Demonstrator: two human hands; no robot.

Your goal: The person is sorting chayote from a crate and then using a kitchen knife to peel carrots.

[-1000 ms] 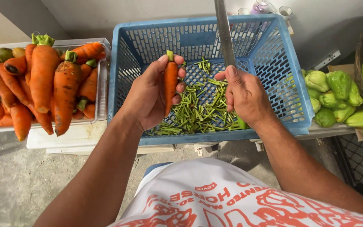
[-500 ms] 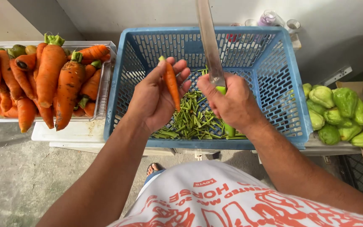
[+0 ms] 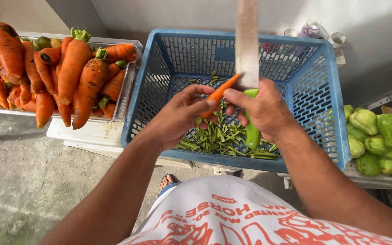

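Note:
My left hand (image 3: 180,115) holds a small orange carrot (image 3: 221,91) over the blue plastic crate (image 3: 327,100). The carrot lies tilted, its thin tip pointing up and right toward the blade. My right hand (image 3: 264,109) grips a long knife (image 3: 247,45) by its green handle, blade pointing up and away. The blade's lower part touches the carrot's tip end. Cut green stems (image 3: 223,136) lie heaped on the crate's floor under both hands.
A clear tray (image 3: 125,97) piled with large carrots (image 3: 71,68) sits to the left. Green chayotes (image 3: 377,140) lie to the right on a shelf. Small glass jars (image 3: 311,29) stand behind the crate by the wall. Concrete floor below.
My left hand turned the carrot from upright to tilted with its tip toward the knife. My right hand brought the blade against it. The view shifted right.

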